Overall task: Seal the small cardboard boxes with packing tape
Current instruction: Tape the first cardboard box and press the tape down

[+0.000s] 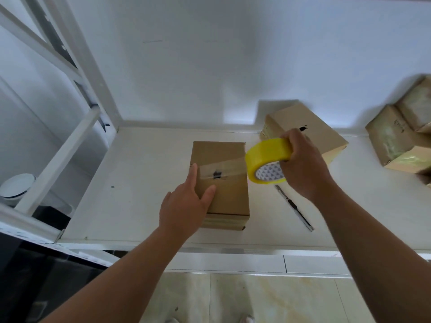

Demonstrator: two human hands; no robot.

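Pressing flat on the box, L hand w/ fingers straight; R hand grip wrapped round yellow tape roll, strip stretched across box top.

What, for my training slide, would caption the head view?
Left hand steadies a cardboard box while right hand stretches tape across it from a yellow roll.
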